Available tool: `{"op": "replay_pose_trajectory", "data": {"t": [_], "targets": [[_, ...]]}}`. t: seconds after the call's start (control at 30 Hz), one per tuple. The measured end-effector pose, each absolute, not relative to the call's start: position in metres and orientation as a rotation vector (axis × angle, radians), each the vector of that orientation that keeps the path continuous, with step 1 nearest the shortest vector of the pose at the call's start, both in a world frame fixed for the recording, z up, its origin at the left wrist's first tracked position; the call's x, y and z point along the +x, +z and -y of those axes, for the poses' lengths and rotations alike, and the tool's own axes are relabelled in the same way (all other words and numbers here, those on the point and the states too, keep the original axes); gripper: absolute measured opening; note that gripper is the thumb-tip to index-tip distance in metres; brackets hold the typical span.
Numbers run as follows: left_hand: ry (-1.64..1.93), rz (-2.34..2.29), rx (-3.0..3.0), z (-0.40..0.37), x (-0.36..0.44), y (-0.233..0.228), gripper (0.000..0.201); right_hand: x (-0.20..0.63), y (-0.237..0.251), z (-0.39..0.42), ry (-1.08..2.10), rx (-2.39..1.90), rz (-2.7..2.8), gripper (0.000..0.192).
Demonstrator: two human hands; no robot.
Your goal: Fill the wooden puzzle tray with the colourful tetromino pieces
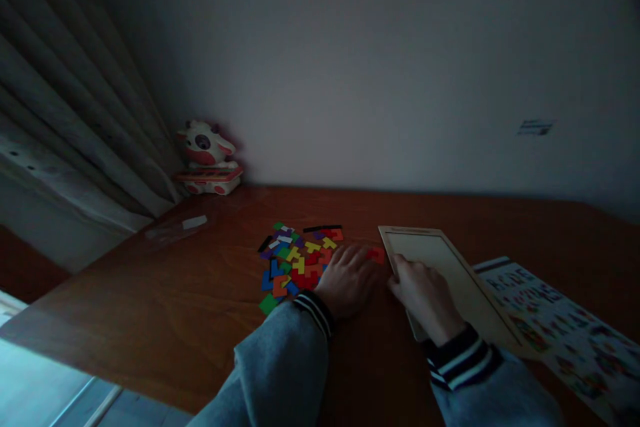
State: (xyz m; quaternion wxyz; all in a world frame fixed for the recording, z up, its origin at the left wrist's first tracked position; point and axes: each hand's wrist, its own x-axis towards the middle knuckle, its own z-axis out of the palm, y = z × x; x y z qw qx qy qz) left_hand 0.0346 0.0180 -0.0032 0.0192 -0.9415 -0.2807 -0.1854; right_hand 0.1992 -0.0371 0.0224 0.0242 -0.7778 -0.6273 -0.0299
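Two hands (385, 283) at wooden tray's (450, 267) near edge beside puzzle pieces (297, 257).

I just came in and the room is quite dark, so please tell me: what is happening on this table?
A person in a grey sweater sits at a wooden table. The left hand lies flat on the edge of a pile of coloured puzzle pieces. The right hand rests on the near corner of an empty wooden puzzle tray. A printed sheet lies to the right of the tray, and a toy cow stands in the far corner.
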Motion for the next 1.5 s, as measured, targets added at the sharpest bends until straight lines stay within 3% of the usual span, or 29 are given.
{"op": "replay_pose_trajectory", "data": {"t": [0.37, 0.67, 0.83, 1.1, 1.5], "targets": [[-0.457, 1.235, -2.895, -0.017, 0.037, -0.017, 0.052, 0.189, 0.022, 0.047, -0.076, -2.301, 1.985, 0.022], [-0.319, 1.447, -2.823, -0.049, -0.016, -0.013, 0.056, 0.168, -0.02, 0.044, -0.122, -1.597, 2.188, 0.041], [-0.272, 1.509, -2.854, -0.057, -0.035, -0.013, 0.059, 0.163, -0.034, 0.046, -0.108, -1.544, 2.148, 0.056], [-0.366, 1.486, -2.83, -0.055, -0.041, -0.007, 0.05, 0.165, -0.037, 0.037, -0.067, -1.528, 2.198, 0.058], [-0.524, 1.323, -2.803, -0.053, -0.03, -0.008, 0.042, 0.17, -0.05, 0.043, -0.351, -1.383, 2.16, 0.054]]}}
